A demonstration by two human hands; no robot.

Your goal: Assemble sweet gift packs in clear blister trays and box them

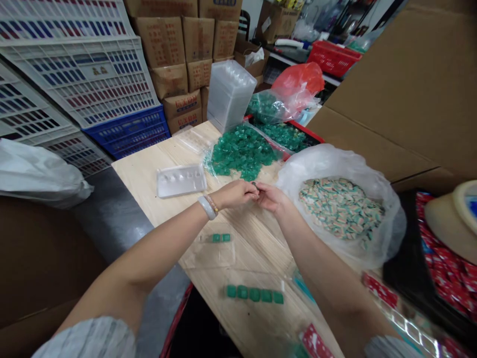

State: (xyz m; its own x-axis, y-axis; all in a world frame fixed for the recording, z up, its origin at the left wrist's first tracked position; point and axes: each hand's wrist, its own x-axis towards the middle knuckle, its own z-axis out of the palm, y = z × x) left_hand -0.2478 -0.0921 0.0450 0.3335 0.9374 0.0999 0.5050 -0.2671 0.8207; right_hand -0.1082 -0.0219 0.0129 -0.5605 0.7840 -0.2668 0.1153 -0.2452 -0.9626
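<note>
My left hand (238, 193), with bracelets at the wrist, and my right hand (273, 198) meet over the table, fingertips pinched together. Between them shows a small dark piece (254, 184), mostly covered by the fingers; its kind is unclear. Just beyond lies a heap of green translucent pieces (242, 149). Nearer me, one clear plastic tray holds a row of several green blocks (255, 294), and another has two green blocks (221, 237) at its right end. An upturned or blank clear tray (181, 181) sits left of the heap.
A white plastic bag (391, 219) of small wrapped pieces (341, 206) stands right. Stacked clear trays (229, 94) rise at the back, beside a red-rimmed bin (316, 136) of green pieces. Crates (100, 74) and cartons (162, 42) line the left; a large cardboard flap (410, 89) leans right.
</note>
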